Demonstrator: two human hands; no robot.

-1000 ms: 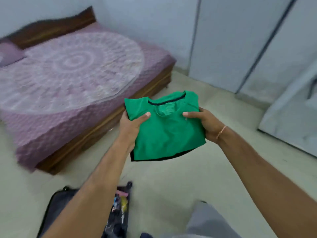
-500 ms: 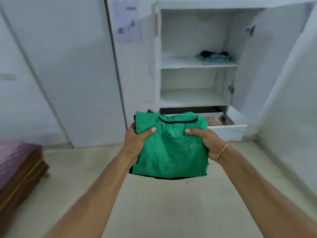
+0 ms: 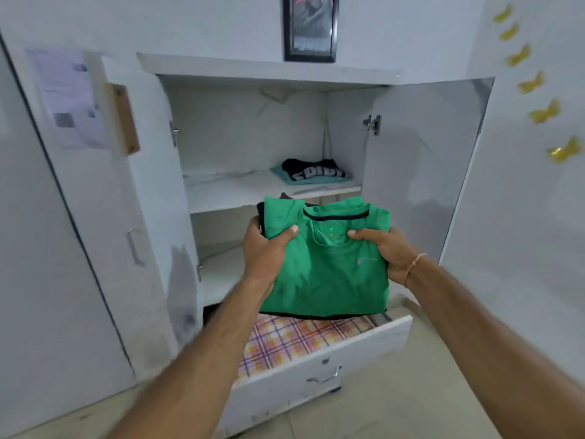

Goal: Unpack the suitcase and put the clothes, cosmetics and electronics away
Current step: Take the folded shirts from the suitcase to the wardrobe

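Observation:
I hold a folded green T-shirt (image 3: 329, 267) with a dark garment folded under it, in front of an open white cupboard (image 3: 269, 69). My left hand (image 3: 264, 251) grips the stack's left edge, thumb on top. My right hand (image 3: 384, 250) grips the right edge, thumb near the collar. The stack hovers level with the lower shelf (image 3: 218, 270), above an open drawer (image 3: 319, 359) lined with checked cloth. On the upper shelf (image 3: 228, 193) lies a folded dark shirt with white letters (image 3: 311, 171) on a teal garment. The suitcase is out of view.
The cupboard's left door (image 3: 148, 191) and right door (image 3: 421, 172) stand open on both sides. A framed picture (image 3: 310, 26) stands on the cupboard top. Gold butterfly stickers (image 3: 544, 112) dot the right wall. A tall white door (image 3: 38, 248) is at left.
I have come closer to the cupboard with the stack still in both hands; one second ago I faced the bed and the suitcase. The stack now sits over the open drawer.

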